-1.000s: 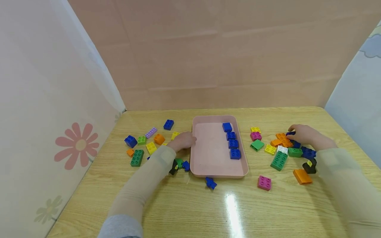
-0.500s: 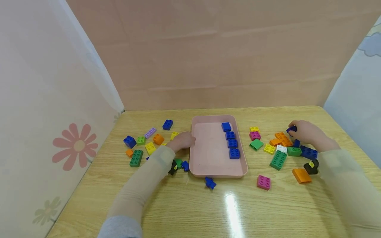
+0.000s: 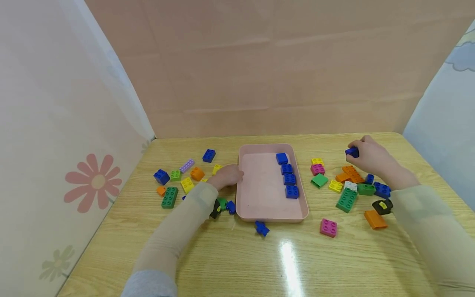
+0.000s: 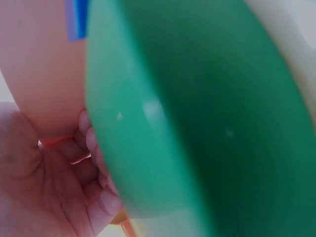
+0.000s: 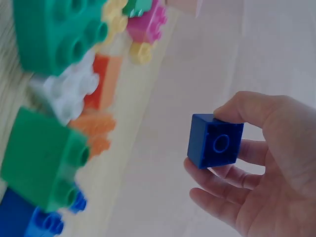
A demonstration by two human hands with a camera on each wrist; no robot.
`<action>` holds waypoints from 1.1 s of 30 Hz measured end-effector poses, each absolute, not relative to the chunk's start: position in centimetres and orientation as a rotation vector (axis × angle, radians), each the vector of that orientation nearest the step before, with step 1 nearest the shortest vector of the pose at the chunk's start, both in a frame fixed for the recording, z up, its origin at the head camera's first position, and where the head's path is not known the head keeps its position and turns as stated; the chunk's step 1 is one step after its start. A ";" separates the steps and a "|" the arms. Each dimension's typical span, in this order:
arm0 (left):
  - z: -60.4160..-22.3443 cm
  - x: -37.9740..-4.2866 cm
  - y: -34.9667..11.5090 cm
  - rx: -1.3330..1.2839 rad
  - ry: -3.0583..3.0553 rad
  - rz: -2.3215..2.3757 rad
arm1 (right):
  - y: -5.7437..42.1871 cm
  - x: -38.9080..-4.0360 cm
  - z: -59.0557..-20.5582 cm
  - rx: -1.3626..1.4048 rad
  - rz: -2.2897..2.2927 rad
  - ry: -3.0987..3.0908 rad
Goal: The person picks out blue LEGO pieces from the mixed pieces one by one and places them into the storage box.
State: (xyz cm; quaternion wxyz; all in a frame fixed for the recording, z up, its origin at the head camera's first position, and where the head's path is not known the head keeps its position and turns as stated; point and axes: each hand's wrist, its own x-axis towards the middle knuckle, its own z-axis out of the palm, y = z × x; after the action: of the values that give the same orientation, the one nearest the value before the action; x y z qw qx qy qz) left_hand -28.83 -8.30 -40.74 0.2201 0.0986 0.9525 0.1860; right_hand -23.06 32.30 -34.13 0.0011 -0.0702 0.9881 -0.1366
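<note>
Between the thumb and fingers of my right hand (image 3: 376,160), a blue building block (image 3: 352,152) is held above the table's right side. In the right wrist view this blue block (image 5: 216,140) shows its hollow underside with a round tube. My left hand (image 3: 227,176) grips the left rim of a pink tray (image 3: 272,220), fingers curled at its wall (image 4: 44,64). Along the tray's right side stands a column of several blue blocks (image 3: 290,179). A green block (image 4: 148,123) close to the camera covers much of the left wrist view.
Loose blocks lie right of the tray, among them a green block (image 3: 347,200), an orange block (image 3: 353,174) and a pink block (image 3: 328,227). More lie left, including a green one (image 3: 170,197) and a blue one (image 3: 209,155). A small blue piece (image 3: 262,228) lies before the tray.
My right hand has lifted the blue block from the right-hand pile and moved it up and slightly left. My left hand stays at the tray's rim.
</note>
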 end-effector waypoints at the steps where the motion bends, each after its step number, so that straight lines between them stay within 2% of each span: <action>1: -40.8 -28.8 -8.3 0.274 2.635 0.511 | 31.9 -23.0 -33.9 -0.233 -0.421 3.110; 17: -40.8 -28.9 -8.5 0.289 2.636 0.513 | 25.2 -21.3 -31.9 -0.569 -0.357 3.153; 33: -40.6 -28.7 -8.4 0.280 2.629 0.513 | 21.2 -19.9 -32.4 -0.902 -0.528 3.057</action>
State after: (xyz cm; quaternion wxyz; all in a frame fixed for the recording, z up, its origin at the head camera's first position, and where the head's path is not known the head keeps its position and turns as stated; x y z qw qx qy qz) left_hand -28.69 -8.42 -40.57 0.2225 0.1015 0.9517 0.1858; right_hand -19.91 21.16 -32.42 -0.0445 -0.2790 0.9453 -0.1631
